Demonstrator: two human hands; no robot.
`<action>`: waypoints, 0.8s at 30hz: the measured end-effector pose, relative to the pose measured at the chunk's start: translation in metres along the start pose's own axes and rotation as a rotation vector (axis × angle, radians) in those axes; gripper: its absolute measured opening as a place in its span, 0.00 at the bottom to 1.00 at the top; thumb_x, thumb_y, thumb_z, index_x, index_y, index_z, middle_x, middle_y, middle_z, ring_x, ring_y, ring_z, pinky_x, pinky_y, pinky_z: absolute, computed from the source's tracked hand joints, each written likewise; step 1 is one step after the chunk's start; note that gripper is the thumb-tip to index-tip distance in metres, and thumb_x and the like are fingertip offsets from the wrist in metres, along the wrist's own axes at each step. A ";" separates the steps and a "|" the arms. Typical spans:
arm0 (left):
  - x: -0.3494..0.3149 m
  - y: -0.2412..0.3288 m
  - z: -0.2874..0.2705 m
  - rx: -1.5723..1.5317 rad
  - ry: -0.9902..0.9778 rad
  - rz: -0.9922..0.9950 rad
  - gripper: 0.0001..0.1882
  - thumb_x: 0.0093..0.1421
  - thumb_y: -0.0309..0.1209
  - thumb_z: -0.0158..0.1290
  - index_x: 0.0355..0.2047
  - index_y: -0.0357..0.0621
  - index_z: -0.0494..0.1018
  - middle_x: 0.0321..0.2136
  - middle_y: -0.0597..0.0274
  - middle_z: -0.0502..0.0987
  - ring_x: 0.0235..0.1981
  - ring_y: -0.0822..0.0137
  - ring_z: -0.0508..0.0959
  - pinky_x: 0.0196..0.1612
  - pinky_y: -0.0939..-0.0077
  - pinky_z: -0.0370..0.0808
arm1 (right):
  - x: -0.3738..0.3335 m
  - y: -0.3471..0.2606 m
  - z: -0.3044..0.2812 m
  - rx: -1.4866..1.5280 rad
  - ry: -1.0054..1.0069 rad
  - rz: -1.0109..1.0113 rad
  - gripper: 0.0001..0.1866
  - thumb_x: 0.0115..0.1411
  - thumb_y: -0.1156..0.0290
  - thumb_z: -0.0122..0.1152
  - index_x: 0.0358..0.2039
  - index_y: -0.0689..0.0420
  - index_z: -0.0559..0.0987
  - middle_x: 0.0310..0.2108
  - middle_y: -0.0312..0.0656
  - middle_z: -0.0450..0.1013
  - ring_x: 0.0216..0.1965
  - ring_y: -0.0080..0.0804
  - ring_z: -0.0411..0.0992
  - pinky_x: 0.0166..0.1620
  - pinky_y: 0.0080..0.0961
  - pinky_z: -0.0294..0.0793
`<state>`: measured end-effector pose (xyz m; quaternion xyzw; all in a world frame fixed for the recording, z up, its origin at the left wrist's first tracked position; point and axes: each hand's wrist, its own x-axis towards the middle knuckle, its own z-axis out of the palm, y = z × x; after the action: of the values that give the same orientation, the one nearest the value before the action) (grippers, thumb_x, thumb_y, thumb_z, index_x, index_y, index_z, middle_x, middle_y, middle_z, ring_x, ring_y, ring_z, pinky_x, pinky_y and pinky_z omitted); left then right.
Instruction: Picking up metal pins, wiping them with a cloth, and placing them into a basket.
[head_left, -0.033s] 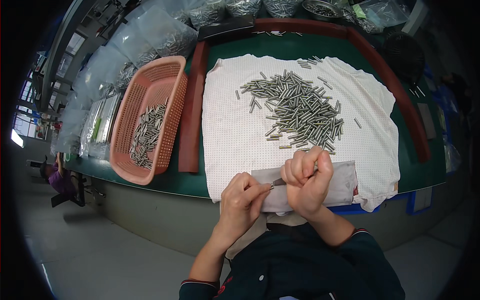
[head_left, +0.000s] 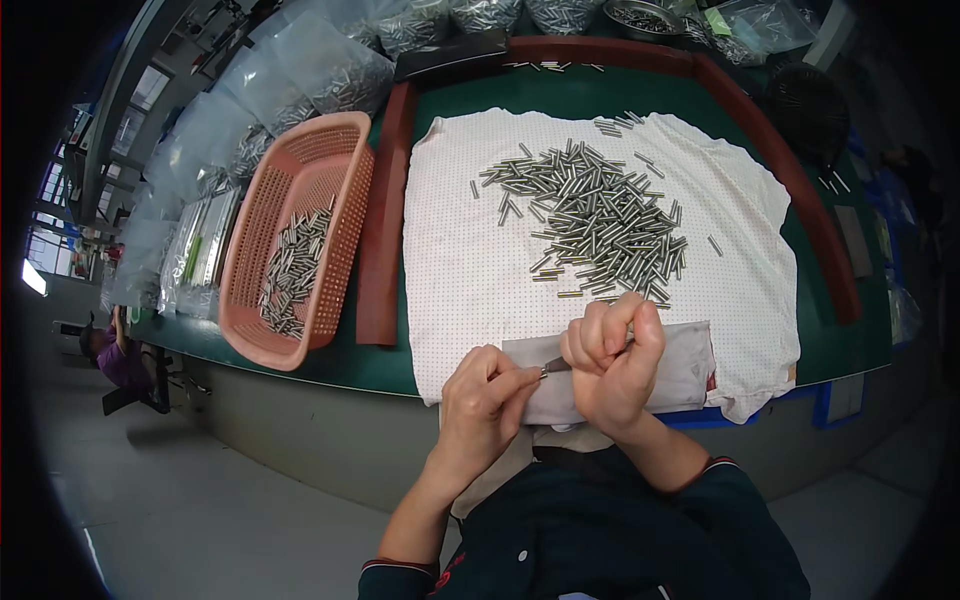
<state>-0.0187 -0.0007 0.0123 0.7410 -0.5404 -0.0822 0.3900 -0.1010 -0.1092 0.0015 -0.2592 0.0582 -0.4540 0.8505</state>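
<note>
Between the thumb and forefinger of my left hand (head_left: 480, 402) is a small metal pin (head_left: 544, 374), mostly covered by the fingers. My right hand (head_left: 615, 365) is closed in a fist around a tool with a dark tapered tip (head_left: 558, 366); its handle is hidden. That tip points left and meets the pin's end or lies right beside it. Both hands are over a folded grey cloth (head_left: 686, 372) at the table's near edge. Beyond them, a heap of short metal pins (head_left: 600, 215) lies on a white dotted cloth (head_left: 455, 285).
To the left stands a pink perforated basket (head_left: 262, 345), part-filled with pins. Dark red rails (head_left: 378, 290) border the green tabletop (head_left: 640, 97). Bags of metal parts (head_left: 345, 80) line the far left, and a metal bowl (head_left: 645, 20) sits at the back. Another person (head_left: 120, 362) is far left.
</note>
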 end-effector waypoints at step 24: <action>0.006 -0.004 -0.004 -0.093 -0.078 -0.030 0.08 0.40 0.18 0.56 0.24 0.39 0.74 0.16 0.61 0.63 0.19 0.63 0.66 0.21 0.72 0.63 | -0.007 0.011 0.012 -0.470 -0.206 -0.118 0.23 0.62 0.55 0.36 0.14 0.56 0.58 0.10 0.32 0.50 0.11 0.18 0.44 0.16 0.19 0.45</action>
<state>-0.0107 -0.0034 0.0143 0.7264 -0.5395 -0.1418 0.4015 -0.0931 -0.0942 0.0051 -0.4973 0.0599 -0.4480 0.7405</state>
